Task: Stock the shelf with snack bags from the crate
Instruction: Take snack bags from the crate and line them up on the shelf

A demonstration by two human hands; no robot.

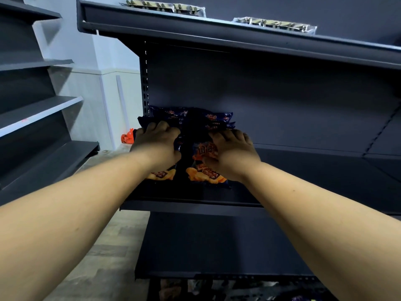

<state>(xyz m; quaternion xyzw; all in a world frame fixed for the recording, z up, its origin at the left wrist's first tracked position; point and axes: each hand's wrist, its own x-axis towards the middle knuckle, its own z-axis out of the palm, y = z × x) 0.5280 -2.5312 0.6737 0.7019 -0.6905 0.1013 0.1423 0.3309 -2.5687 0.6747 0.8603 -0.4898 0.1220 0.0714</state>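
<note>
Two dark blue snack bags with orange print stand side by side at the left end of the dark middle shelf [282, 183]. My left hand [155, 142] grips the top of the left bag [161, 173], fingers curled over its upper edge. My right hand [233, 153] grips the top of the right bag [201, 168] the same way. More dark blue bags [214, 120] stand behind them against the back panel. The crate [238, 290] shows dimly at the bottom, under the lowest shelf edge, with bags inside.
The upper shelf [217, 33] carries clear packs of brown snacks [275, 23]. Another dark shelving unit [39, 109] stands to the left across a narrow aisle. An orange object [128, 136] lies on the floor by the white wall. The middle shelf runs bare to the right.
</note>
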